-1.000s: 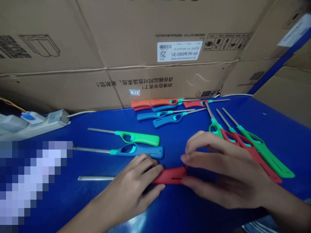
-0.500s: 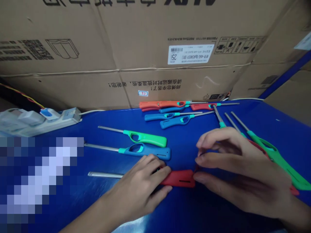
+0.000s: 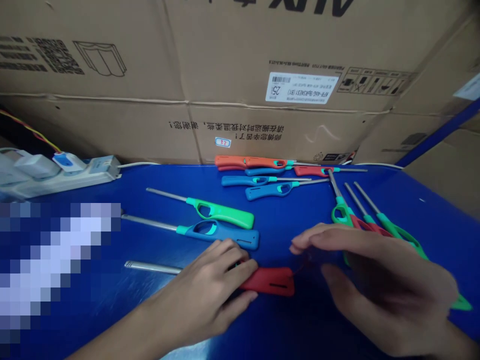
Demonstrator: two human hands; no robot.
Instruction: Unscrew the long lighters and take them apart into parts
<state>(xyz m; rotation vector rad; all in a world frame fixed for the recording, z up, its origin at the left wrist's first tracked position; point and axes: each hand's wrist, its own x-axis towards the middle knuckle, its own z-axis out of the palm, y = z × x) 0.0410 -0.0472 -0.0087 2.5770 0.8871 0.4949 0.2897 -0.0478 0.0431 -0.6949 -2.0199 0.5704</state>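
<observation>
A red long-nosed gas lighter [image 3: 268, 281] lies on the blue table, its metal tube pointing left. My left hand [image 3: 221, 282] is closed round the trigger part and hides it. Off the right end of the handle, my right hand [image 3: 378, 280] hovers with thumb and fingers apart. A small, blurred dark-red shape [image 3: 305, 264] shows between that handle end and my right fingers; I cannot make out what it is. Just beyond my left hand lie a blue lighter [image 3: 238, 236] and a green lighter [image 3: 232, 214], side by side.
Several orange, red and blue lighters [image 3: 270, 191] lie near the back edge. More lighters, including a green one [image 3: 339, 212], are at the right, partly behind my right hand. A large cardboard box [image 3: 225, 85] stands behind the table. A power strip [image 3: 71, 181] with plugs sits at the left.
My right thumb has come away from the red lighter's handle end, and the right fingers have spread apart. My left hand stays on the lighter. The view has shifted slightly.
</observation>
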